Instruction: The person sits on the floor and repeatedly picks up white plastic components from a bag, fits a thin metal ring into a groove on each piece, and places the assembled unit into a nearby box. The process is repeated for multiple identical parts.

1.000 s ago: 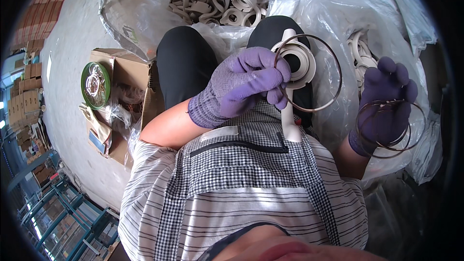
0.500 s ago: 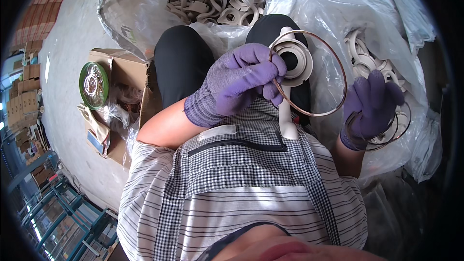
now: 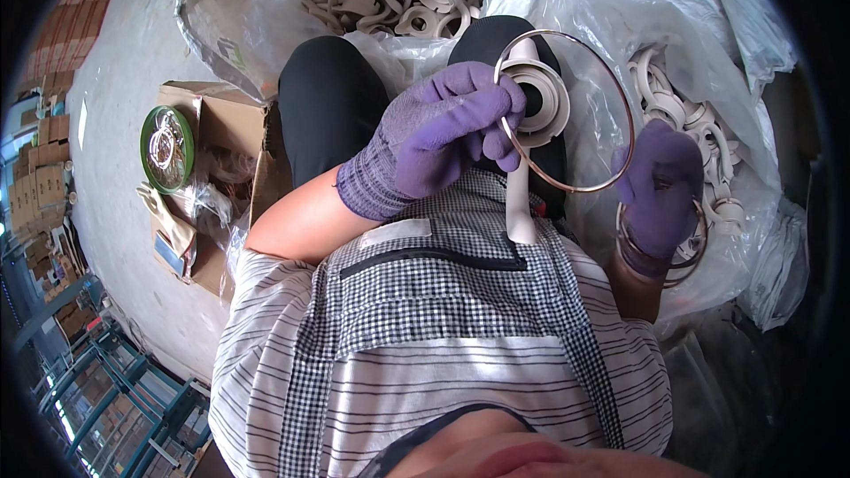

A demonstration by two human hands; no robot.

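Note:
My left hand (image 3: 452, 128), in a purple knitted glove, pinches the edge of a large thin copper-coloured metal ring (image 3: 575, 190) between thumb and fingers. Behind those fingers, over my right thigh, is a beige plastic part (image 3: 556, 115) with a stepped round collar and a long stem down to my apron. Whether the left fingers also grip this part is hidden. Close to the ring's right side is my right hand (image 3: 662, 181), gloved alike, its fingers partly curled and blurred; contact with the ring is unclear. Several similar thin rings (image 3: 706, 232) hang around the right wrist.
A clear plastic bag (image 3: 239, 26) of beige curved parts lies ahead; another bag (image 3: 602, 93) with similar parts is at right. On the left, a cardboard box (image 3: 232, 128) holds a green round tray (image 3: 189, 150), plastic wrap and a pale glove (image 3: 168, 221).
My right hand has moved left toward the ring, its spread fingers drawing in. The wrist rings swung with it. My left hand keeps its pinch on the ring and shifts slightly upward.

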